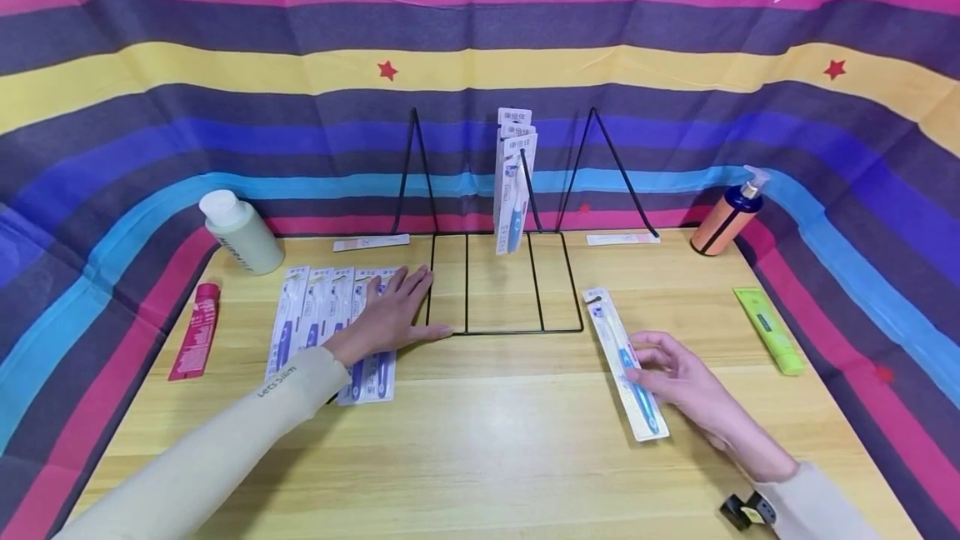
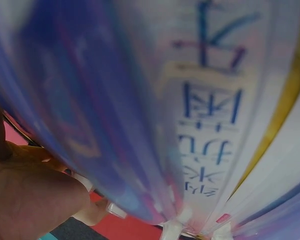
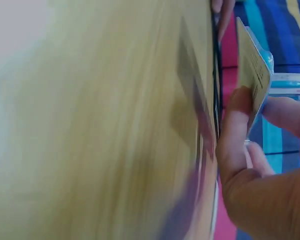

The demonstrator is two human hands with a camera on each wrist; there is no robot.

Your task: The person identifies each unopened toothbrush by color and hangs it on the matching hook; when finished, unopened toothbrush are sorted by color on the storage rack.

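Note:
My left hand (image 1: pixel 405 307) lies flat, fingers straight, on a row of several packaged toothbrushes (image 1: pixel 307 315) at the table's left. The left wrist view shows one pack (image 2: pixel 205 125) blurred and very close, with my fingers (image 2: pixel 35 195) below it. My right hand (image 1: pixel 647 361) pinches a single toothbrush pack (image 1: pixel 611 332) at the right. In the right wrist view, thumb and fingers (image 3: pixel 235 130) hold the edge of this pack (image 3: pixel 252 75), which is raised off the table (image 3: pixel 90 125). A black wire rack (image 1: pixel 498 330) stands between my hands, with several packs (image 1: pixel 513 182) upright in it.
A pale green bottle (image 1: pixel 240 233) and a red tube (image 1: pixel 197 330) sit at the left. An orange pump bottle (image 1: pixel 729 217) and a green tube (image 1: pixel 768 330) are at the right. Two narrow white strips (image 1: pixel 371 242) lie beside the rack. Striped cloth surrounds the table.

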